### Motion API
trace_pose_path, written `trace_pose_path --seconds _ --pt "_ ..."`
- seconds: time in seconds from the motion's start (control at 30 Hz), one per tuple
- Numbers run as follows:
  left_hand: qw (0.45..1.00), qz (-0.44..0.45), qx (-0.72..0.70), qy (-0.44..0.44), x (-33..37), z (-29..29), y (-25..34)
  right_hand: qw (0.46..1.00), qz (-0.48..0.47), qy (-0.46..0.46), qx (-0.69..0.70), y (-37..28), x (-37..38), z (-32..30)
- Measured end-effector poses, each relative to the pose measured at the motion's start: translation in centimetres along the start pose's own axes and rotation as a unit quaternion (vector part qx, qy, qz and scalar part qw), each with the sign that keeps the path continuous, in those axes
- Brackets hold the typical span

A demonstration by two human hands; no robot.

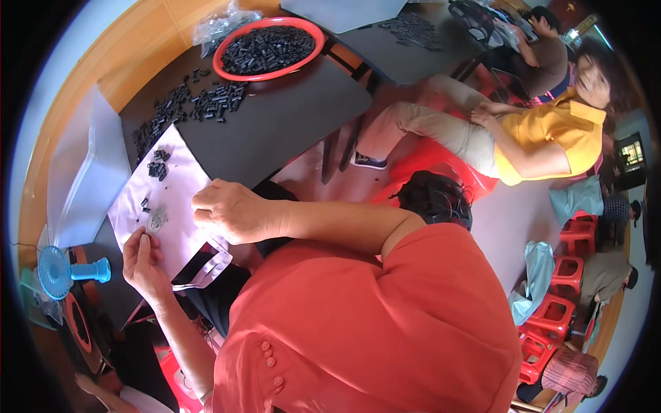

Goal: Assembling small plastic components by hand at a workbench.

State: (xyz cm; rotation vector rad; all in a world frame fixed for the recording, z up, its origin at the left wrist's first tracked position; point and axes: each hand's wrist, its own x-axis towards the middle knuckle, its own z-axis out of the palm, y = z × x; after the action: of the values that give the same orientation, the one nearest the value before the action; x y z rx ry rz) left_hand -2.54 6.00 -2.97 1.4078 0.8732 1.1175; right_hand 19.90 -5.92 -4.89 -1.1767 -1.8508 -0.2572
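Note:
A pale pink cloth bag (180, 158) with a handle lies flat at the table's near edge. Over its near left edge, my left hand (143, 260) is closed in a pinch with thumb and fingers together. What it pinches is too small and hidden to name. My right hand (231, 212) is curled closed over the bag's right side, its fingertips turned away, so its contents cannot be seen. Between the hands and slightly beyond is a heap of tiny grey pieces (158, 219). Several short black tubular parts (158, 168) lie farther up the bag, and a few sit beside the heap.
On the dark table (275, 124), loose black parts (213, 103) spread toward a red round tray (227, 72) full of them. Translucent plastic sheets (86, 172) and a blue fan (55, 272) stand left. A person in yellow (544, 138) sits at right, near red stools (551, 313).

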Motion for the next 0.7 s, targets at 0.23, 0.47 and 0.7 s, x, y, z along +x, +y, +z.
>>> trace_pose_path --seconds 0.23,0.47,0.7 --pt "1.000 0.009 -0.008 0.007 -1.0 1.0 0.8 1.000 0.017 0.007 -0.014 -0.6 0.1 -1.5" --pt "0.999 0.007 -0.037 0.015 -0.9 0.6 1.1 1.000 0.013 0.002 -0.015 -0.6 0.5 -1.3" --pt "0.997 -0.059 -0.012 0.047 -4.3 3.8 4.9 0.991 0.059 0.076 0.092 -2.7 2.8 -2.2"
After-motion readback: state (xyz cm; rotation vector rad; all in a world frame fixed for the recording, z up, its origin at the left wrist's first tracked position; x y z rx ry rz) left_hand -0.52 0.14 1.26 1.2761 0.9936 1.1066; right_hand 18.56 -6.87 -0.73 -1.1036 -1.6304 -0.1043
